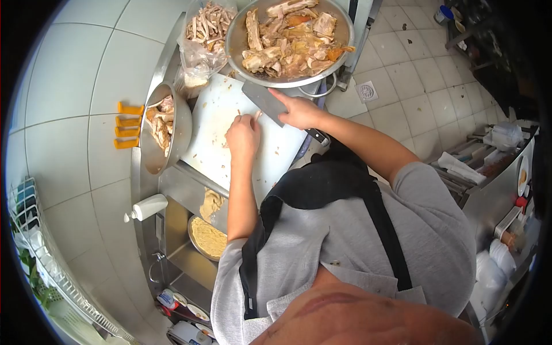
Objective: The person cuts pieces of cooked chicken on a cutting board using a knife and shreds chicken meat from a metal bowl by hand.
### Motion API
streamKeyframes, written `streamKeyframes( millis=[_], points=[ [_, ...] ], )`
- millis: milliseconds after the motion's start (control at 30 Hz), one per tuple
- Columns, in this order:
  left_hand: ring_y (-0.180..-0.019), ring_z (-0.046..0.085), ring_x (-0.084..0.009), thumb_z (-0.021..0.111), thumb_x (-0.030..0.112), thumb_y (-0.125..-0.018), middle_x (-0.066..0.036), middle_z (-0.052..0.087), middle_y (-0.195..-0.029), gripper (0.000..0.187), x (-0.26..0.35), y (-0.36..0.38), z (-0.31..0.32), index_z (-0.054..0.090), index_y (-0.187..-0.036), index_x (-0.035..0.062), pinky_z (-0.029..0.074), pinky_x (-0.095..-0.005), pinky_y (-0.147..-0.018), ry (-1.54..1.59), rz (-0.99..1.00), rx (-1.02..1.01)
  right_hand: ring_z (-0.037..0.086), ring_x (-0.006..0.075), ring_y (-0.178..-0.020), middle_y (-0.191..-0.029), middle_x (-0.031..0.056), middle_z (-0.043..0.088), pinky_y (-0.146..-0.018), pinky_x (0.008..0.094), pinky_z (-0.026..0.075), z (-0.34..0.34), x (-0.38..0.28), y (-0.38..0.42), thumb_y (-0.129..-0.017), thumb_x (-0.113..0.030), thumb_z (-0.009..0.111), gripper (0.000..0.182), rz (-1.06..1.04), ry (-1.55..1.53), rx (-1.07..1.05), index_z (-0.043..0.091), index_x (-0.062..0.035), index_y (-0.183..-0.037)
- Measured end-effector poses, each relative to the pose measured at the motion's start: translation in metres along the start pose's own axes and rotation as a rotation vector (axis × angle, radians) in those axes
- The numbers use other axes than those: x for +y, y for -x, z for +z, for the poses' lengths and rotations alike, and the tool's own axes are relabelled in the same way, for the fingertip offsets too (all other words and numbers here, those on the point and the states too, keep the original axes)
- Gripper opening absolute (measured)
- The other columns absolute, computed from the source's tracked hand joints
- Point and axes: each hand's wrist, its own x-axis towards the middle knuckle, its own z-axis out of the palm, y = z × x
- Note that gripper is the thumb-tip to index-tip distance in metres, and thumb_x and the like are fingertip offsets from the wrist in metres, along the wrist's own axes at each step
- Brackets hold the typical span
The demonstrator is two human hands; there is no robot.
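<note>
One cleaver point(263, 102) sits gripped in the right hand point(300, 111), finger laid along it—likely for control; the left hand point(243, 135) curls beside a small strip point(258, 115)—grip unclear.

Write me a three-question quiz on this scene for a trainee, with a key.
1. What does the right hand hold?
A) a white plastic bottle
B) a grey rectangular metal cleaver
C) a green wire basket

2. True or false: the left hand is inside the deep round silver metal bowl.

3. What lies just left of the large round silver metal basin of meat pieces?

Key:
1. B
2. False; it is at the white rectangular cutting board.
3. A clear plastic bag of pale strips.
</note>
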Motion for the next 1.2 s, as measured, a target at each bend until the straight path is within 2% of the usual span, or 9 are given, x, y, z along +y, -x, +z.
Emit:
streamKeyframes(
  millis=[233, 333, 400, 500, 633, 733, 1033, 1167, 1200],
  points=[
    [-0.078, 0.071, -0.038, 0.07, 0.026, -0.084, -0.014, 0.074, -0.089, 0.019, 0.001, -0.025, -0.026, 0.071, -0.089, 0.0076, 0.057, -0.0484, -0.074, -0.052, -0.089, -0.178, 0.063, 0.0226, -0.055, -0.071, 0.012, 0.068, -0.063, 0.0398, 0.056, 0.0, 0.0, 0.001, -0.089, -0.02, 0.06, 0.092, 0.001, -0.049, -0.006, 0.018, -0.0228, -0.171],
    [-0.084, 0.074, -0.0356, 0.072, 0.034, -0.086, -0.013, 0.077, -0.089, 0.025, -0.001, -0.07, -0.071, 0.075, -0.093, 0.0098, 0.058, -0.0451, -0.077, 0.017, -0.046, 0.071, 0.062, 0.0223, -0.052, -0.069, 0.0112, 0.067, -0.061, 0.0395, 0.055, 0.005, 0.011, -0.007, -0.09, -0.02, 0.06, 0.091, -0.046, -0.022, 0.026, 0.017, -0.0219, -0.171],
    [-0.091, 0.075, -0.0356, 0.074, 0.046, -0.09, -0.013, 0.078, -0.098, 0.041, 0.003, -0.123, -0.119, 0.078, -0.106, 0.0093, 0.058, -0.0447, -0.082, -0.091, 0.054, 0.463, 0.061, 0.0225, -0.05, -0.066, 0.0109, 0.067, -0.062, 0.0389, 0.055, 0.005, 0.009, -0.005, -0.092, -0.019, 0.058, 0.09, -0.072, -0.017, 0.023, 0.016, -0.0202, -0.171],
    [-0.102, 0.074, -0.0338, 0.072, 0.057, -0.091, -0.012, 0.077, -0.118, 0.057, 0.015, -0.183, -0.185, 0.075, -0.121, 0.0091, 0.057, -0.0437, -0.089, -0.142, 0.044, 0.504, 0.066, 0.0234, -0.056, -0.072, 0.0124, 0.069, -0.065, 0.0396, 0.057, -0.004, -0.002, 0.003, -0.089, -0.018, 0.057, 0.091, -0.041, -0.023, -0.021, 0.017, -0.0184, -0.17],
    [-0.101, 0.074, -0.0324, 0.07, 0.058, -0.091, -0.009, 0.078, -0.115, 0.055, 0.071, -0.191, -0.2, 0.077, -0.12, 0.0119, 0.057, -0.0425, -0.087, -0.097, 0.038, 0.306, 0.067, 0.0244, -0.058, -0.073, 0.0126, 0.07, -0.067, 0.0395, 0.058, 0.0, 0.006, -0.001, -0.089, -0.019, 0.057, 0.091, -0.065, -0.011, -0.009, 0.017, -0.0192, -0.17],
    [-0.096, 0.075, -0.0271, 0.072, 0.051, -0.093, -0.008, 0.08, -0.104, 0.045, 0.091, -0.204, -0.167, 0.079, -0.113, 0.0121, 0.056, -0.038, -0.084, -0.062, 0.119, 0.118, 0.069, 0.0279, -0.061, -0.076, 0.0162, 0.072, -0.07, 0.0428, 0.058, 0.003, 0.011, -0.005, -0.09, -0.021, 0.057, 0.089, -0.079, 0.014, 0.012, 0.018, -0.0205, -0.17],
    [-0.106, 0.074, -0.032, 0.074, 0.053, -0.088, -0.01, 0.079, -0.11, 0.05, 0.114, -0.214, -0.058, 0.076, -0.123, 0.0165, 0.056, -0.0419, -0.093, -0.337, 0.195, -0.328, 0.072, 0.0357, -0.078, -0.09, 0.022, 0.073, -0.078, 0.0466, 0.057, 0.009, 0.019, -0.007, -0.09, -0.024, 0.059, 0.089, -0.166, 0.04, 0.092, 0.02, -0.0204, -0.17],
    [-0.109, 0.073, -0.0334, 0.074, 0.053, -0.088, -0.011, 0.077, -0.115, 0.053, 0.111, -0.213, -0.065, 0.075, -0.126, 0.0165, 0.055, -0.0437, -0.097, -0.312, 0.228, -0.329, 0.072, 0.0372, -0.083, -0.094, 0.0231, 0.073, -0.08, 0.0469, 0.056, -0.001, 0.009, 0.0, -0.09, -0.024, 0.059, 0.089, -0.145, -0.009, 0.012, 0.019, -0.0199, -0.17],
    [-0.11, 0.072, -0.034, 0.074, 0.053, -0.088, -0.012, 0.077, -0.117, 0.053, 0.103, -0.22, -0.071, 0.075, -0.126, 0.0166, 0.055, -0.044, -0.097, -0.279, 0.23, -0.178, 0.073, 0.0369, -0.09, -0.102, 0.023, 0.073, -0.084, 0.0465, 0.056, -0.001, 0.01, -0.001, -0.09, -0.025, 0.059, 0.09, -0.128, 0.007, -0.002, 0.017, -0.0187, -0.17]
  ],
)
